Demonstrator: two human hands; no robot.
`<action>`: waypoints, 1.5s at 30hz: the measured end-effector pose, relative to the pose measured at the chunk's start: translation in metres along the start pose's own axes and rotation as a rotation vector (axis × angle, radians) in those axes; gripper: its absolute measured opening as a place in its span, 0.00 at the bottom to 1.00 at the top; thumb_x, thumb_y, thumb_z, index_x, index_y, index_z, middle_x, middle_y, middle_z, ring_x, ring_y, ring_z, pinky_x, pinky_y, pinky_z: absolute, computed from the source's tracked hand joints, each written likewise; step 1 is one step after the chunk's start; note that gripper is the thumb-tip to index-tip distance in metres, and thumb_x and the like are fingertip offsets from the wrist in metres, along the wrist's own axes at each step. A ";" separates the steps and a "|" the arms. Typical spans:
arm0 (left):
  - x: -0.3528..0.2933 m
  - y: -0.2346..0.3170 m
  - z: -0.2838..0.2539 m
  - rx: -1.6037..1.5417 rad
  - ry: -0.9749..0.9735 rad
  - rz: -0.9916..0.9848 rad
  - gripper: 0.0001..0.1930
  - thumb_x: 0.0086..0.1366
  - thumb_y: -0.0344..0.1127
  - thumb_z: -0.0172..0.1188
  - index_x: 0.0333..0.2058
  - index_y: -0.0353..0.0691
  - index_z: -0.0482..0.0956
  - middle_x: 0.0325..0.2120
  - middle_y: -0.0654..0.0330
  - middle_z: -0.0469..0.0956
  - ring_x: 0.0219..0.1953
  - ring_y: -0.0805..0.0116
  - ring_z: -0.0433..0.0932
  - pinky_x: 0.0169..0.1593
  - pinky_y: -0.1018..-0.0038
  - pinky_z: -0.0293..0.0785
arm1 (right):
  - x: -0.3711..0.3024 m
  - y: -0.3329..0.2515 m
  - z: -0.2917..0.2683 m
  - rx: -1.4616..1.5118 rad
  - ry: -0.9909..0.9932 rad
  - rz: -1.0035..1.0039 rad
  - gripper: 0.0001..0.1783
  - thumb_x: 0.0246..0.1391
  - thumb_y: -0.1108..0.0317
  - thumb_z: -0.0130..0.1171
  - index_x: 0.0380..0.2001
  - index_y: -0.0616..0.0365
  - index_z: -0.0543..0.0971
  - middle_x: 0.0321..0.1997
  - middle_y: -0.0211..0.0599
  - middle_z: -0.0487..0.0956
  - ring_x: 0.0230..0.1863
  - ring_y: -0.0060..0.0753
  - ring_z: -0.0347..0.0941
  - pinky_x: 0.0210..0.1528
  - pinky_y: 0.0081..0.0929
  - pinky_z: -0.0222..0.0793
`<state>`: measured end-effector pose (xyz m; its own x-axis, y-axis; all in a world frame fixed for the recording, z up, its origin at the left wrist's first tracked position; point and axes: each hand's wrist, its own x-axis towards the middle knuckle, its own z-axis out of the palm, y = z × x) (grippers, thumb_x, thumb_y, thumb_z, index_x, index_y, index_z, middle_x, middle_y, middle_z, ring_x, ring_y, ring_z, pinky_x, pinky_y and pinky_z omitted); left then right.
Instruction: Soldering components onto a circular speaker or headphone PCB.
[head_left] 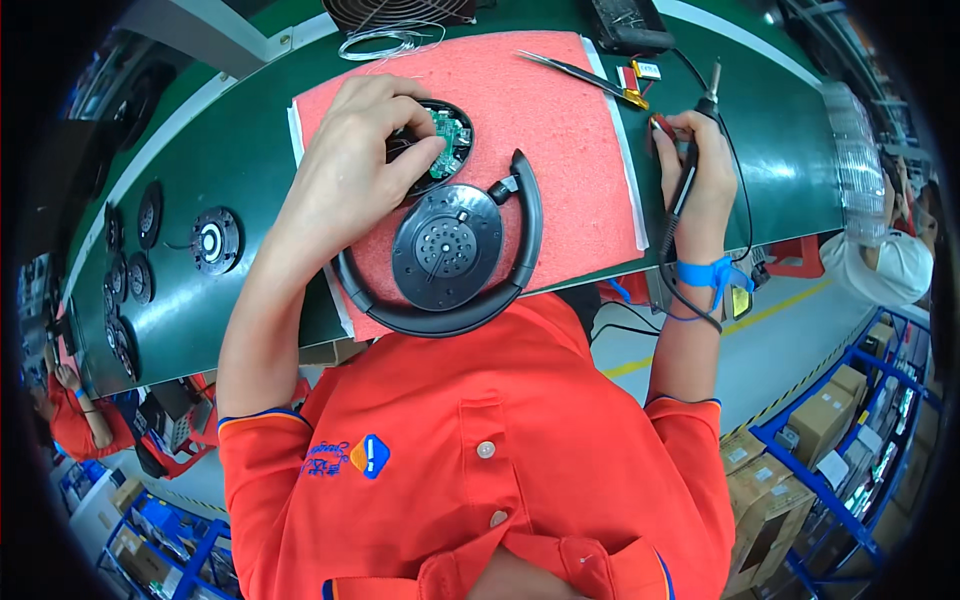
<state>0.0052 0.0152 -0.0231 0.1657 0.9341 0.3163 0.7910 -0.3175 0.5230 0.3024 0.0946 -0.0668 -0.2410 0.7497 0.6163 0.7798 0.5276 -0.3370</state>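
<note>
- One ear cup (466, 160) open, board (447, 130) exposed, toward pink mat's (585, 190) left edge; left hand (365, 150) half-curled over it, hold unclear.
- Right hand (710, 160) wraps soldering iron (686, 180) past mat's right edge.
- Nearer cup (447, 250) looks covered; open one likely unfinished.

The headphones (470, 275) are showing black, their circuit board (451, 134) green, the mat (560, 110) pink with white side edges (625, 160), the bench (780, 170) dark green, the wristband (704, 273) blue, and the shirt (590, 450) red with blue-and-orange striped sleeve hems (265, 415).
</note>
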 end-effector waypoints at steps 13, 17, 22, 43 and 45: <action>-0.002 0.029 -0.005 -0.437 0.129 0.098 0.15 0.53 0.26 0.63 0.41 0.34 0.77 0.41 0.56 0.76 0.45 0.66 0.75 0.48 0.75 0.69 | 0.009 -0.104 0.010 0.851 -0.145 -0.035 0.16 0.45 0.83 0.63 0.35 0.60 0.68 0.36 0.38 0.78 0.40 0.27 0.78 0.42 0.20 0.73; -0.005 0.018 -0.004 -0.526 0.164 0.127 0.08 0.54 0.24 0.61 0.35 0.33 0.80 0.36 0.57 0.77 0.41 0.69 0.75 0.44 0.76 0.71 | 0.015 -0.129 0.011 0.798 -0.232 -0.126 0.19 0.42 0.83 0.65 0.35 0.60 0.68 0.38 0.42 0.78 0.39 0.28 0.78 0.42 0.22 0.74; -0.013 0.014 -0.012 -0.660 0.158 -0.082 0.04 0.57 0.25 0.59 0.32 0.32 0.80 0.29 0.60 0.78 0.32 0.75 0.75 0.36 0.80 0.72 | 0.014 -0.132 0.021 1.034 -0.195 -0.033 0.18 0.46 0.87 0.59 0.38 0.62 0.66 0.36 0.43 0.76 0.39 0.31 0.77 0.41 0.24 0.75; -0.019 -0.012 -0.007 -0.028 0.134 -0.031 0.05 0.47 0.29 0.64 0.24 0.35 0.81 0.43 0.59 0.75 0.55 0.57 0.64 0.58 0.66 0.59 | 0.033 -0.116 -0.008 0.819 0.109 -0.434 0.28 0.59 0.47 0.47 0.26 0.64 0.79 0.16 0.31 0.70 0.16 0.24 0.59 0.20 0.22 0.52; -0.015 -0.014 -0.005 -0.114 0.071 -0.069 0.04 0.47 0.29 0.63 0.24 0.35 0.81 0.42 0.59 0.76 0.55 0.59 0.64 0.58 0.67 0.58 | 0.032 -0.118 -0.009 0.849 0.113 -0.404 0.33 0.58 0.42 0.43 0.22 0.63 0.79 0.14 0.30 0.69 0.15 0.24 0.57 0.19 0.23 0.50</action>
<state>-0.0115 0.0044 -0.0314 0.0675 0.9417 0.3297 0.7267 -0.2728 0.6305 0.2079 0.0527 -0.0014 -0.3090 0.4269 0.8499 -0.0428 0.8865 -0.4608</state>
